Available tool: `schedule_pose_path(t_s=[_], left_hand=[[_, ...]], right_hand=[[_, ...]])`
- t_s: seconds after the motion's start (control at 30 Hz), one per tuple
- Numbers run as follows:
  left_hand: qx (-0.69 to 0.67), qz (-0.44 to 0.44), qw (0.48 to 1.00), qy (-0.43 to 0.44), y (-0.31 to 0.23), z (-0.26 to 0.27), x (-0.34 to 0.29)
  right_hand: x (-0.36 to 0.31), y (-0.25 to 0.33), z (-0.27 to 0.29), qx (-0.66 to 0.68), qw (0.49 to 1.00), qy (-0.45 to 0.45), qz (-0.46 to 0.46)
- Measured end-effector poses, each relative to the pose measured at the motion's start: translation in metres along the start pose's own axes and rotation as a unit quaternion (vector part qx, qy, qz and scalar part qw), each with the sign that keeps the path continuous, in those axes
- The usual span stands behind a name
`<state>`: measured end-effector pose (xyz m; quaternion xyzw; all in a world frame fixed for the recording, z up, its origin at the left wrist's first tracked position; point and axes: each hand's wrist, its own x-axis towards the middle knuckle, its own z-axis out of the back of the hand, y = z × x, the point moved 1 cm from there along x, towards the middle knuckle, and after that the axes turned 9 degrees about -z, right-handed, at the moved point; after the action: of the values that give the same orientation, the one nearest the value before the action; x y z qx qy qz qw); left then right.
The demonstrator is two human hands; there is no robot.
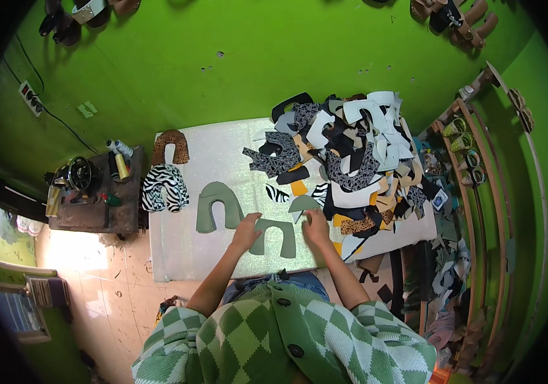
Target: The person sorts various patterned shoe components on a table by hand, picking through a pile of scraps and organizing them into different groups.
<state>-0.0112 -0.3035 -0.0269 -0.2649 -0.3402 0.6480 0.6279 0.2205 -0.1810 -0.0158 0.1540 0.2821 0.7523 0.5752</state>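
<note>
My left hand (pixel 246 233) is at the left edge of a flat, sage-green arch-shaped piece (pixel 283 232), its fingers closed on that edge. A small green half-round piece (pixel 302 203) is pinched in my right hand (pixel 316 228), just above the arch's right shoulder. A thin pale sliver shows below the half-round; what it is I cannot tell. Left of my left hand lies a stack of matching green arches (pixel 208 211) on the pale table (pixel 213 150). Two small zebra-print scraps lie beyond my hands, one of them (pixel 277 193) nearer the middle.
A heap of mixed cut pieces (pixel 351 144) covers the table's right side. Zebra-print arches (pixel 166 189) and leopard-print arches (pixel 171 146) lie along the left edge. A sewing machine (pixel 78 176) with thread cones (pixel 120 163) stands left. Shoes hang on a wooden rack (pixel 479 211) at right.
</note>
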Motion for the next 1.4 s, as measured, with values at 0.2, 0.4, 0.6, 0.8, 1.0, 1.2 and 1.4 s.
schedule_pose_path(t_s=[0.2, 0.4, 0.6, 0.8, 1.0, 1.2, 1.4], left_hand=[[0.118, -0.002, 0.990, 0.082, -0.001, -0.007, 0.005], [0.053, -0.013, 0.998, 0.008, 0.000, -0.004, 0.015], [-0.054, -0.028, 0.997, -0.046, -0.014, 0.000, 0.040], [-0.046, -0.006, 0.998, 0.029, -0.024, 0.003, 0.061], [-0.138, 0.044, 0.989, -0.009, 0.008, -0.011, 0.051], [-0.103, 0.080, 0.991, -0.040, 0.029, -0.021, 0.041], [-0.007, 0.104, 0.992, -0.067, 0.019, -0.019, 0.038]], right_hand=[[0.050, -0.009, -0.005, -0.071, 0.997, -0.037, -0.014], [0.056, -0.019, -0.004, -0.040, 0.999, 0.024, -0.027], [0.044, 0.003, -0.003, 0.112, 0.991, 0.051, 0.054], [0.046, 0.024, -0.009, 0.287, 0.928, 0.236, 0.027], [0.031, 0.008, -0.031, 0.343, 0.907, 0.242, -0.044], [0.015, -0.004, -0.041, 0.242, 0.954, 0.172, -0.048], [0.004, 0.001, -0.039, 0.184, 0.974, 0.114, -0.071]])
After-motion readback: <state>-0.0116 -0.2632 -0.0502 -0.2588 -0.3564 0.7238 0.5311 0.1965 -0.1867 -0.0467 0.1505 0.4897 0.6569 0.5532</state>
